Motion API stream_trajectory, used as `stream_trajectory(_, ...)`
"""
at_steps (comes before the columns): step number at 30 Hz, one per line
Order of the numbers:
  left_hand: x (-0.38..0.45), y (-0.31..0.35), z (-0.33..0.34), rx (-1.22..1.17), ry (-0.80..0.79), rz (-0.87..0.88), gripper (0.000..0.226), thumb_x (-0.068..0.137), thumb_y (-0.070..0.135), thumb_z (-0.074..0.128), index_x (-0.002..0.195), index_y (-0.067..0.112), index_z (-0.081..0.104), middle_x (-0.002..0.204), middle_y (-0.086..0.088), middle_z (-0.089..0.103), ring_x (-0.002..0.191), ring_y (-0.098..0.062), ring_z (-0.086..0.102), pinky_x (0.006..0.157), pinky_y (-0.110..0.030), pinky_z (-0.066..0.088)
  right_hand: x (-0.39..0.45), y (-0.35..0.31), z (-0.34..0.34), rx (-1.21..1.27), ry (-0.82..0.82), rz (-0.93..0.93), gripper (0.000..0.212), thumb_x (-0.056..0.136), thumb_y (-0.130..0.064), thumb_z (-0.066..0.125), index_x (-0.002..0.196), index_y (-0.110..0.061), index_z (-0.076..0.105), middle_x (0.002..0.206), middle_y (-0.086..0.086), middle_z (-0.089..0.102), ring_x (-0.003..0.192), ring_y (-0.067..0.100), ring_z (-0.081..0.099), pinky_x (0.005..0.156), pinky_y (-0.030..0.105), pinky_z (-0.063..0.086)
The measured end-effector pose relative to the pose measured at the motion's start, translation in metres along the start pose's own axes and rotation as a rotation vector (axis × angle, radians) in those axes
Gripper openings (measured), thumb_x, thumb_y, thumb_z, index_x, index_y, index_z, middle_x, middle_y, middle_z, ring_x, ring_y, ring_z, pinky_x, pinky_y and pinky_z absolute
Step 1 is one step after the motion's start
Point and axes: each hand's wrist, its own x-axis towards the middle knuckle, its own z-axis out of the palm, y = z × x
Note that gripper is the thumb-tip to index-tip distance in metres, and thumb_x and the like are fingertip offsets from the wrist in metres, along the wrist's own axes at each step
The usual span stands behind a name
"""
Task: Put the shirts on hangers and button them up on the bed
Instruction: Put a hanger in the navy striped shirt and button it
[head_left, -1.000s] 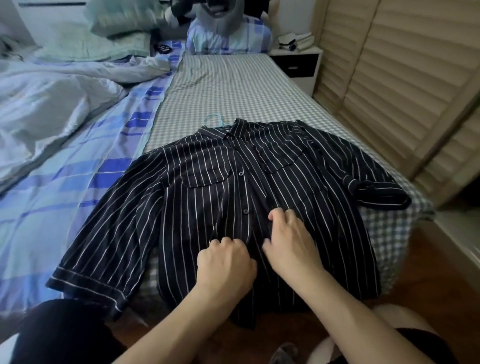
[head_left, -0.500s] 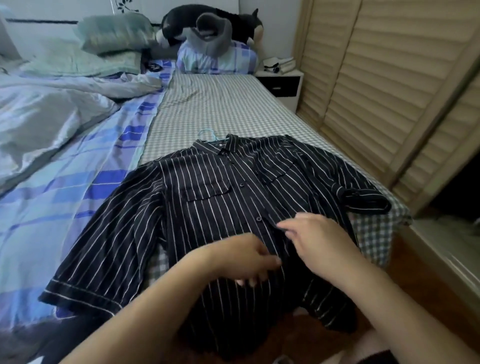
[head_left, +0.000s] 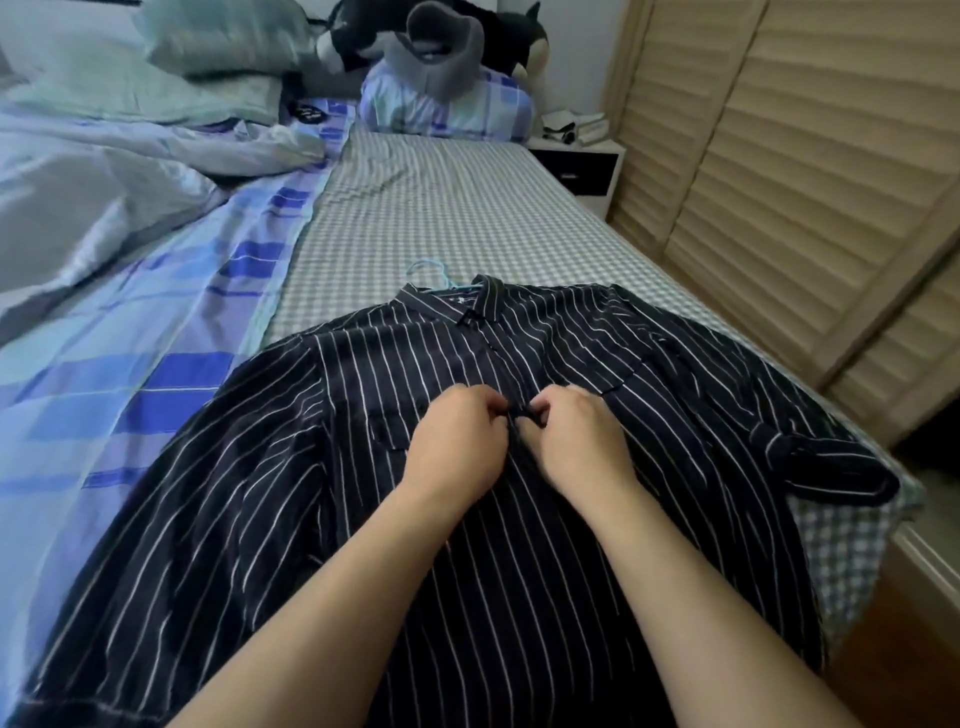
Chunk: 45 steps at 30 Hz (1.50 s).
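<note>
Shirt (head_left: 519, 519): dark navy, thin white vertical stripes, short cuffed sleeves, chest pockets, collar. Lies front-up and spread flat across the foot of the checked bed (head_left: 467, 208), sleeves out to each side. Hanger (head_left: 434, 274): pale blue hook showing above the collar. Left hand (head_left: 457, 441) and right hand (head_left: 576, 441): side by side at mid-chest, fingers curled, pinching the front placket.
</note>
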Motion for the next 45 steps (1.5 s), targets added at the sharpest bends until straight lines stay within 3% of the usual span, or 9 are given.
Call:
stream_trajectory(2, 0.007, -0.001, 0.003, 0.07, -0.015, 0.055, 0.026, 0.098, 0.025, 0.058, 0.119, 0.028, 0.073, 0.118, 0.006, 0.067, 0.107, -0.017, 0.065, 0.091, -0.039, 0.055, 0.008, 0.0, -0.004, 0.051, 0.007, 0.038, 0.011, 0.095, -0.03, 0.065, 0.092, -0.022, 0.072, 0.09, -0.001, 0.068, 0.092, 0.022, 0.063, 0.074, 0.032, 0.048)
stream_trajectory(5, 0.012, 0.002, 0.007, 0.16, -0.04, 0.097, 0.023, 0.1, 0.033, 0.057, 0.117, 0.035, 0.073, 0.115, 0.008, 0.064, 0.106, -0.018, 0.063, 0.081, -0.035, 0.052, 0.018, 0.007, -0.007, 0.328, -0.061, 0.156, 0.026, 0.091, -0.023, 0.069, 0.072, -0.007, 0.065, 0.062, 0.001, 0.058, 0.062, 0.019, 0.054, 0.06, 0.037, 0.045)
stream_trajectory(9, 0.013, 0.006, 0.015, 0.211, -0.028, 0.082, 0.019, 0.098, 0.031, 0.06, 0.113, 0.036, 0.071, 0.111, 0.01, 0.061, 0.1, -0.019, 0.064, 0.072, -0.032, 0.047, 0.026, 0.015, -0.008, 0.696, -0.152, 0.301, 0.004, 0.086, -0.011, 0.073, 0.088, -0.008, 0.075, 0.087, 0.015, 0.076, 0.084, 0.027, 0.074, 0.088, 0.047, 0.06)
stream_trajectory(13, 0.016, 0.004, 0.012, 0.101, -0.049, 0.029, 0.011, 0.094, 0.026, 0.066, 0.101, 0.032, 0.072, 0.1, 0.006, 0.071, 0.094, -0.02, 0.067, 0.072, -0.033, 0.051, 0.033, 0.015, -0.002, 0.734, -0.213, 0.338, 0.022, 0.082, -0.009, 0.077, 0.102, -0.015, 0.073, 0.099, 0.005, 0.077, 0.1, 0.021, 0.071, 0.098, 0.045, 0.056)
stream_trajectory(16, 0.018, 0.003, 0.007, -0.018, -0.072, -0.009, 0.008, 0.091, 0.022, 0.07, 0.095, 0.027, 0.075, 0.092, 0.005, 0.073, 0.088, -0.017, 0.067, 0.078, -0.032, 0.055, 0.034, 0.013, 0.0, 0.726, -0.235, 0.339, 0.007, 0.088, -0.022, 0.075, 0.089, -0.015, 0.075, 0.088, 0.003, 0.078, 0.096, 0.021, 0.072, 0.097, 0.046, 0.056)
stream_trajectory(18, 0.021, 0.002, 0.005, -0.147, -0.116, -0.085, 0.006, 0.091, 0.018, 0.071, 0.088, 0.022, 0.074, 0.079, 0.003, 0.074, 0.074, -0.015, 0.07, 0.074, -0.031, 0.058, 0.034, 0.011, 0.0, 0.679, -0.264, 0.323, 0.019, 0.092, -0.028, 0.071, 0.082, -0.013, 0.076, 0.084, 0.003, 0.078, 0.095, 0.021, 0.072, 0.098, 0.047, 0.055)
stream_trajectory(25, 0.025, -0.003, 0.0, -0.71, -0.251, -0.361, 0.007, 0.093, -0.003, 0.067, 0.09, 0.003, 0.069, 0.069, -0.01, 0.066, 0.056, -0.017, 0.062, 0.065, -0.03, 0.061, 0.037, 0.017, -0.001, 0.72, -0.323, 0.347, 0.013, 0.095, -0.015, 0.068, 0.099, -0.005, 0.075, 0.1, 0.012, 0.076, 0.107, 0.025, 0.068, 0.107, 0.045, 0.049)
stream_trajectory(28, 0.026, -0.005, 0.0, -0.744, -0.275, -0.378, 0.009, 0.093, -0.004, 0.066, 0.089, 0.004, 0.07, 0.071, -0.011, 0.066, 0.057, -0.016, 0.062, 0.06, -0.025, 0.059, 0.036, 0.019, -0.002, 0.775, -0.332, 0.382, 0.02, 0.099, -0.01, 0.06, 0.108, 0.004, 0.071, 0.102, 0.016, 0.075, 0.104, 0.027, 0.07, 0.104, 0.049, 0.051)
stream_trajectory(45, 0.028, -0.009, 0.004, -0.738, -0.249, -0.366, 0.007, 0.09, -0.002, 0.07, 0.093, 0.004, 0.068, 0.072, -0.01, 0.068, 0.058, -0.015, 0.064, 0.055, -0.023, 0.054, 0.031, 0.017, -0.002, 0.775, -0.29, 0.349, 0.008, 0.097, -0.014, 0.065, 0.098, -0.015, 0.073, 0.101, 0.007, 0.076, 0.103, 0.019, 0.068, 0.098, 0.034, 0.051)
